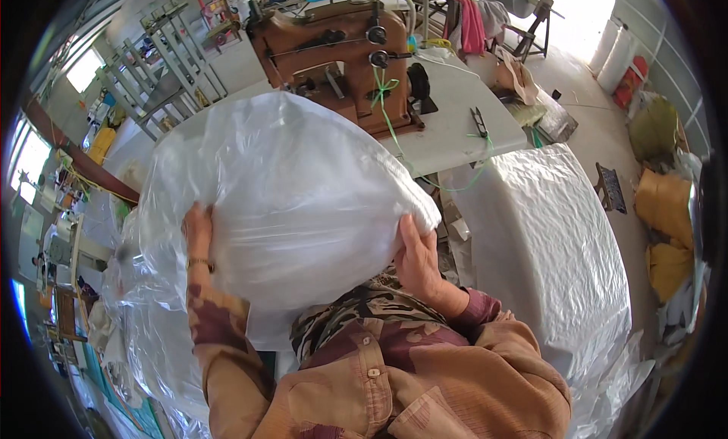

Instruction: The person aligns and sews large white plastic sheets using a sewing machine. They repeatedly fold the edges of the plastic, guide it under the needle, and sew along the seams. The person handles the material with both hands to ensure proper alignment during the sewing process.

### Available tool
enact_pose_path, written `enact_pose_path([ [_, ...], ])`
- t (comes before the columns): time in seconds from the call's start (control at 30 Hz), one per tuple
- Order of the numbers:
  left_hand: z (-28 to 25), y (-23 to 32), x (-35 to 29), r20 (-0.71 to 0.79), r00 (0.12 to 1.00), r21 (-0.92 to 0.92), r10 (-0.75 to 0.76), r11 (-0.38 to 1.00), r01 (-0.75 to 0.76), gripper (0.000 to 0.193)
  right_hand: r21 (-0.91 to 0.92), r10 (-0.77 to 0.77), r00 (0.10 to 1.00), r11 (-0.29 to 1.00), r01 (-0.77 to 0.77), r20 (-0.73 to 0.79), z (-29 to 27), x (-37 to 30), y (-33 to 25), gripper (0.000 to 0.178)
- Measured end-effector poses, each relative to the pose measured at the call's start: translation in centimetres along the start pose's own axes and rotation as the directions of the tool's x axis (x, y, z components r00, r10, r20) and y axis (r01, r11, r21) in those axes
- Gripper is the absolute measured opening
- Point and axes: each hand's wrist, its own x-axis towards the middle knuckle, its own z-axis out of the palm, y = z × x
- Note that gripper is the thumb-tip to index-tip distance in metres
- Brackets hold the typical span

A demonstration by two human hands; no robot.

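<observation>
A large, translucent white plastic sack [288,189] is spread in front of me and puffed up over my lap. My right hand [418,261] pinches its thicker, folded white edge at the right, thumb and fingers closed on it. At the left side, my left hand [199,227] grips the film, its fingertips partly hidden by the plastic. Just beyond the sack stands a brown sewing machine [371,105] on a pale table [447,109]. The sack covers the near left part of that table. Green thread [383,90] hangs from the machine's front.
A pair of thread snips [479,123] lies on the table's right side. A tall stack of white sacks [553,249] stands close by my right arm. More clear plastic [163,340] is heaped at my left. A metal rack [167,67] stands at the far left.
</observation>
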Motion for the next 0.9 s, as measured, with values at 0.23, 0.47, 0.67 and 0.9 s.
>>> enact_pose_path([
  [0.23, -4.6, -0.7, -18.0, -0.1, 0.793, -0.959, -0.601, 0.269, 0.083, 0.036, 0.038, -0.19, 0.98, 0.981, 0.192, -0.067, -0.6, 8.0, 0.5, 0.027],
  [0.47, -0.9, -4.9, -26.6, 0.206, 0.942, -0.047, -0.266, 0.959, 0.281, 0.032, -0.258, -0.341, 0.902, 0.876, 0.407, 0.266, 3.2, 17.2, -0.1, 0.035],
  [0.67, -14.3, 10.8, -19.5, -0.29, 0.957, -0.428, -0.031, 0.898, -0.1, 0.018, -0.295, -0.285, 0.879, 0.864, 0.409, 0.382, 5.0, 19.1, 0.6, 0.046],
  [0.9, -10.6, 14.3, -0.3, -0.575, 0.782, -0.229, 0.24, 0.87, -0.436, 0.036, -0.284, -0.305, 0.824, 0.834, 0.473, 0.478, 7.1, 16.2, -3.1, 0.048],
])
